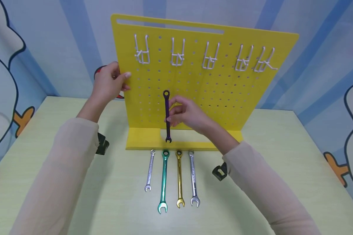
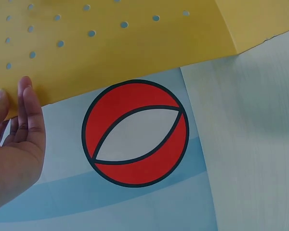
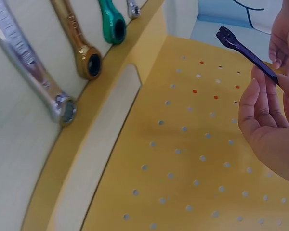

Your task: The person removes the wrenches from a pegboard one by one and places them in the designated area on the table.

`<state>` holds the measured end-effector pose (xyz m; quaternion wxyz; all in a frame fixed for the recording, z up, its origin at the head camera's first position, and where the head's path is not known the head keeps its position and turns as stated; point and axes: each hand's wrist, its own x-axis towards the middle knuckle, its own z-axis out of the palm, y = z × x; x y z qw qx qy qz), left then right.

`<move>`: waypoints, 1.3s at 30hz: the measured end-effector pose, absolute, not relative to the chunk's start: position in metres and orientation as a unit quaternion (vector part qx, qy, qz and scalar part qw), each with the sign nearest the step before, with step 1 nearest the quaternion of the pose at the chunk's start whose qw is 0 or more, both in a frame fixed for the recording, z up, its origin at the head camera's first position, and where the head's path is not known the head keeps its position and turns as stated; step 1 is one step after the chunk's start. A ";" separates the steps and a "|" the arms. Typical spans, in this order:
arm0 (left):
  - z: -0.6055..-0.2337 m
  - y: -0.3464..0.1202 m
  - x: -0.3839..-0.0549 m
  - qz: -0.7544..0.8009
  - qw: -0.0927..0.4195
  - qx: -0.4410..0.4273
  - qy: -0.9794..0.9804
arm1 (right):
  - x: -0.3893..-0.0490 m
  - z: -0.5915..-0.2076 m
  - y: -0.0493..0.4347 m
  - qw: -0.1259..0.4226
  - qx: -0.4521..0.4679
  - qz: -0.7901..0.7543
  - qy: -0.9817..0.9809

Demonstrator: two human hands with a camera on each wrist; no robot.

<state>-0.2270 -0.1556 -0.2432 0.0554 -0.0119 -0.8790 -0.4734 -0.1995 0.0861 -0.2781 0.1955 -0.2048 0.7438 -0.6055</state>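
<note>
My right hand [image 1: 189,114] pinches a dark purple combination wrench [image 1: 167,111] near its middle, ring end up, in front of the yellow pegboard [image 1: 188,81]. In the right wrist view the purple wrench [image 3: 248,54] shows its open end. My left hand [image 1: 110,81] grips the board's left edge between thumb and fingers. On the table before the board's base lie a small silver wrench [image 1: 150,171], a green wrench [image 1: 164,179], a gold wrench [image 1: 179,179] and a larger silver wrench [image 1: 193,179], side by side with their open ends toward me.
Several white wire hooks [image 1: 177,54] hang in a row along the upper pegboard. The board's yellow base [image 1: 144,140] rests on the pale table [image 1: 120,202]. Behind stands a blue patterned wall [image 1: 76,39]. Black camera mounts [image 1: 220,172] show beneath both wrists.
</note>
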 end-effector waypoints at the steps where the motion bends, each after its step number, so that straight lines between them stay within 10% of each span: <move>1: -0.243 -0.156 -0.227 -0.474 0.054 -0.012 -0.879 | -0.200 -0.280 0.088 0.199 -0.201 -0.604 0.745; 39: -0.242 -0.156 -0.226 -0.477 0.059 -0.011 -0.877 | -0.181 -0.346 0.178 0.321 -0.063 -0.554 0.766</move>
